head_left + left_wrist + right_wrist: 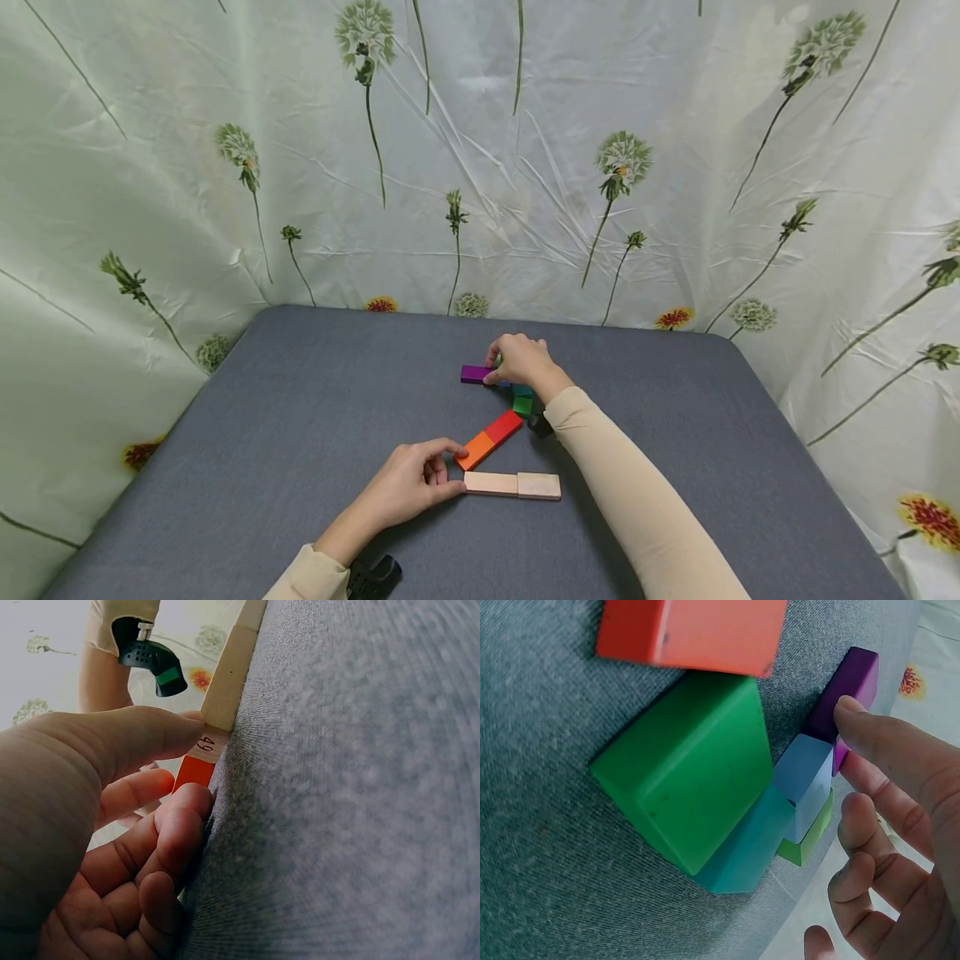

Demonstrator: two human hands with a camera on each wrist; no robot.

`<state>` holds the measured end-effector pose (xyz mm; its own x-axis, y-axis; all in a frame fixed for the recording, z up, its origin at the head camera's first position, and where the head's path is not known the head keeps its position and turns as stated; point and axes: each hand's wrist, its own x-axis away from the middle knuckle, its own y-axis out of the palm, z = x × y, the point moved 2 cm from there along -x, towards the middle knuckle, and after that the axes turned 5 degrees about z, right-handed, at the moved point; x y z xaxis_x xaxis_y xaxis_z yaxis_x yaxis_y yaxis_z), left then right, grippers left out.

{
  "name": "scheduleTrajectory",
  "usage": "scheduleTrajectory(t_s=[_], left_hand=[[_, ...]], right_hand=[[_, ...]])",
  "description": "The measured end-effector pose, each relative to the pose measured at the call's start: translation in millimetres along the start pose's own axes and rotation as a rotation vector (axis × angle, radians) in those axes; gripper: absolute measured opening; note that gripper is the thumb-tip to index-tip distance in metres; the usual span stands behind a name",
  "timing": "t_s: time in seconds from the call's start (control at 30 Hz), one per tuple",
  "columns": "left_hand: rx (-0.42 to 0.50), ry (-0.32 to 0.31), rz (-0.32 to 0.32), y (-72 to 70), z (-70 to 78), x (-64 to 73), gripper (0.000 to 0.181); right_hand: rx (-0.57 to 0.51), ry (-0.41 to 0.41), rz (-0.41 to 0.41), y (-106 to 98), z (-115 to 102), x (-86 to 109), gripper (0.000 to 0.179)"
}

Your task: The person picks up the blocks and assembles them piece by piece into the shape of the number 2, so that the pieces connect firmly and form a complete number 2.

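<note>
My right hand [522, 367] is at the far side of the table, its thumb and index finger pinching the end of a purple block [474, 374]. Beside that end, in the right wrist view, are a blue block [804, 769], a light green block [806, 840], a teal block [746, 847] and a green block [697, 769]. Nearer, my left hand [411, 483] touches the end of a plain wooden block [491, 483] with its thumb. Its index finger rests at the end of an orange block [475, 450]. The other left fingers curl loosely.
A red block [503, 427] continues the orange one toward the green block. Another plain wooden block [538, 486] adjoins the first at its right end. All lie on a grey cloth-covered table [300, 400], with a flowered curtain [525, 167] behind it.
</note>
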<state>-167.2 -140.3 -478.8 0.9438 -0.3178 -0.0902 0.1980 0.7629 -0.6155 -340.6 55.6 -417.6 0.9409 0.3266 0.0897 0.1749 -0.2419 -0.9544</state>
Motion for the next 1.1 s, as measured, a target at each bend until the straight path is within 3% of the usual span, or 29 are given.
scheduleTrajectory(t_s=[1.1], left_hand=[[0.001,0.011,0.0,0.0,0.0,-0.1,0.032]], right_hand=[[0.003,-0.01,-0.013,1.1,2.3,-1.7,0.021]])
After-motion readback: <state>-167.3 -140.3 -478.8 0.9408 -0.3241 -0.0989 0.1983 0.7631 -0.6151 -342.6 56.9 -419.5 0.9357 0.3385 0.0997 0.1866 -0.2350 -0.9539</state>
